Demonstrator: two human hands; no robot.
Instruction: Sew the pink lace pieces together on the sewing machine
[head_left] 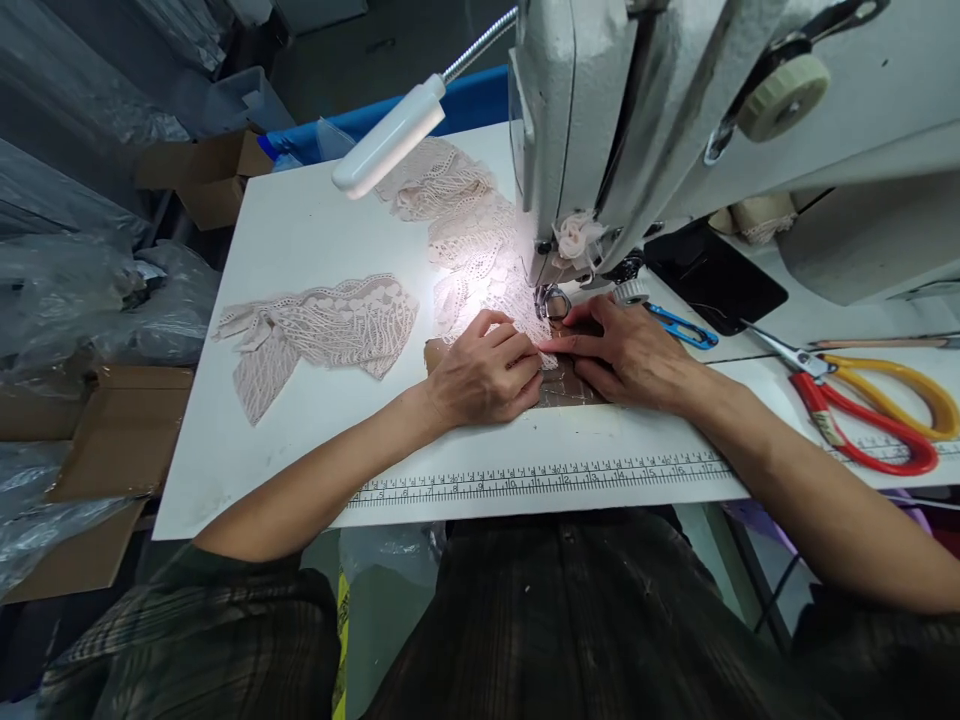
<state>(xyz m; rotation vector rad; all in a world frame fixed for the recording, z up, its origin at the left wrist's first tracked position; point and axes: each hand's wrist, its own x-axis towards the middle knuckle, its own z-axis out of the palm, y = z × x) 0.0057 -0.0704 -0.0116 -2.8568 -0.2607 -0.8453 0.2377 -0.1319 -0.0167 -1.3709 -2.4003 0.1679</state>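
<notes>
Pale pink lace fabric [474, 235] runs across the white sewing table to the presser foot [553, 302] of the sewing machine, lit brightly by the lamp. My left hand [491, 372] is closed on the lace's near edge, left of the foot, with fingers curled. Just right of the foot, my right hand [634, 352] lies with fingers spread, its index fingertip touching the lace edge beside my left hand. A brown taped plate [574, 388] shows beneath both hands. Another lace piece [337, 322] lies apart on the left, one end folded over.
Right of the machine are a black phone [716, 275], blue thread snips [682, 327] and red-and-yellow scissors [862, 390]. A printed ruler [540, 480] follows the table's front edge. The lamp [390, 135] hangs over the back. Cardboard boxes [120, 425] and plastic bags stand left.
</notes>
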